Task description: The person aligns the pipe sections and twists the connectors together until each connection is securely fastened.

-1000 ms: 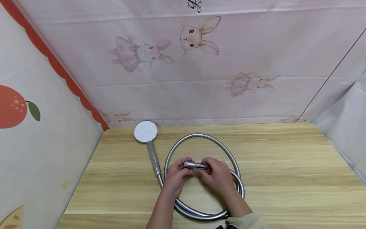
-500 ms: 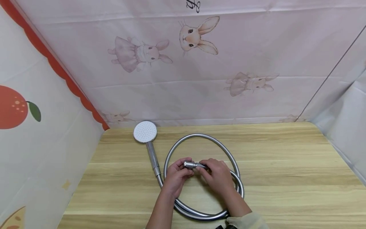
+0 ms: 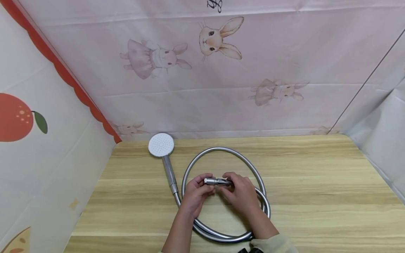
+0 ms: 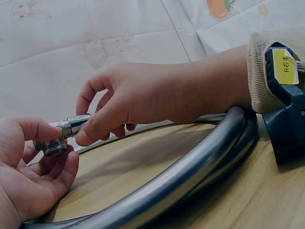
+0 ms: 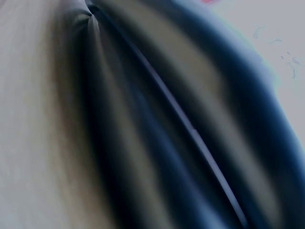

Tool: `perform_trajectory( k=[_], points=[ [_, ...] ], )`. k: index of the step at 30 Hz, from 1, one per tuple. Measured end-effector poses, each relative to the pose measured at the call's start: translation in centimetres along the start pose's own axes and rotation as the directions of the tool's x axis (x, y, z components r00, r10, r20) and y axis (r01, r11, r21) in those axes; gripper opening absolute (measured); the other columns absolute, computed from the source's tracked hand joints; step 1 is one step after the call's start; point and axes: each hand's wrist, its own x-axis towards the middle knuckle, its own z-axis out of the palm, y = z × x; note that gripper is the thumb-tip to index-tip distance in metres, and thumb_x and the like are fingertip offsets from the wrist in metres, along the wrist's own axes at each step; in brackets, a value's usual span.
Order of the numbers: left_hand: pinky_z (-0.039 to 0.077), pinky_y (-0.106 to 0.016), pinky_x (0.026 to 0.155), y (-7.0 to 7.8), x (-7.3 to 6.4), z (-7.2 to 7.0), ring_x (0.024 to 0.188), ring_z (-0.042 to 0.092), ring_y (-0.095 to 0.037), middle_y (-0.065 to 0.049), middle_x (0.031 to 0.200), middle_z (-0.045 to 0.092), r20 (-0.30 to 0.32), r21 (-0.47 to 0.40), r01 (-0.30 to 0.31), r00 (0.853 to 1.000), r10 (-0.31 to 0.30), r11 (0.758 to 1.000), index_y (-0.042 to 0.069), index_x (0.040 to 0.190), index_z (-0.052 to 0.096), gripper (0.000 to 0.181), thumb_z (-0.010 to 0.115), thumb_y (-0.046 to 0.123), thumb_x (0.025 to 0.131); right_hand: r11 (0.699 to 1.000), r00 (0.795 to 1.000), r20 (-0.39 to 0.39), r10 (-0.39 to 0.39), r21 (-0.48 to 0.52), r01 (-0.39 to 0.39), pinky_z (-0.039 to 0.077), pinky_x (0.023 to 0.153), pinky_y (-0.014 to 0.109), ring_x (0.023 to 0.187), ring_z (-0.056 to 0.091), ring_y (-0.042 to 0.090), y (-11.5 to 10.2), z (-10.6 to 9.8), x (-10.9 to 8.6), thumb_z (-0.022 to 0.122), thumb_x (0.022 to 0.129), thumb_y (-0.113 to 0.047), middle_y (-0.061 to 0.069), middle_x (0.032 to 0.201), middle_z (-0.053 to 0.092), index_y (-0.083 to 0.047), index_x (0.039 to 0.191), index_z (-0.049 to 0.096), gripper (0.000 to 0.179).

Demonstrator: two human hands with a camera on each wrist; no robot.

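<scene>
A: Where's the hose fitting (image 3: 216,181)?
B: Inside the hose (image 3: 221,151) loop, above the worktop (image 3: 316,182). Left hand (image 3: 196,196) pinches its nut; right hand (image 3: 240,195) pinches the stem.
A: Step?
B: Probably twisting; next needs counter-rotation.

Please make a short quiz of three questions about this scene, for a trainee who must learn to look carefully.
1. True or false: the shower head lies on the wooden table, apart from both hands.
2. Which hand pinches the nut end of the metal fitting? A) the left hand B) the right hand C) neither hand
3. Fill in: the hose lies on the table in a ____ around the hands.

Key
1. True. It rests at the far left of the table and no hand touches it.
2. A. The left hand pinches the nut end; the right hand grips the other end of the fitting.
3. Loop (coil).
</scene>
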Motion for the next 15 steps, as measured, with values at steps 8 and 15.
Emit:
perform_trajectory(
  k=[8,15],
  points=[
    [0.057,-0.026,0.077,0.09,0.08,0.12,0.084,0.064,-0.013,-0.001,0.099,0.067,-0.01,0.009,0.013,1.0,-0.013,1.0,-0.01,0.129,0.051,0.049,0.069,-0.005,0.084,1.0,1.0,0.014,0.01,-0.008,-0.01,0.042,0.065,0.024,0.071,0.056,0.004,0.02,0.08,0.03,0.083,0.079,-0.03,-0.009,0.087,0.07,-0.017,0.1,0.069,0.029],
    [0.057,-0.027,0.077,0.1,0.2,0.1,0.085,0.064,-0.013,-0.002,0.099,0.067,-0.011,0.016,0.021,1.0,-0.021,1.0,-0.009,0.129,0.052,0.048,0.07,-0.003,0.085,1.0,1.0,0.012,-0.015,-0.01,0.015,0.044,0.066,0.025,0.074,0.06,0.005,0.09,0.13,0.0,0.077,0.084,-0.032,-0.009,0.086,0.07,-0.018,0.1,0.072,0.022]
  ],
)
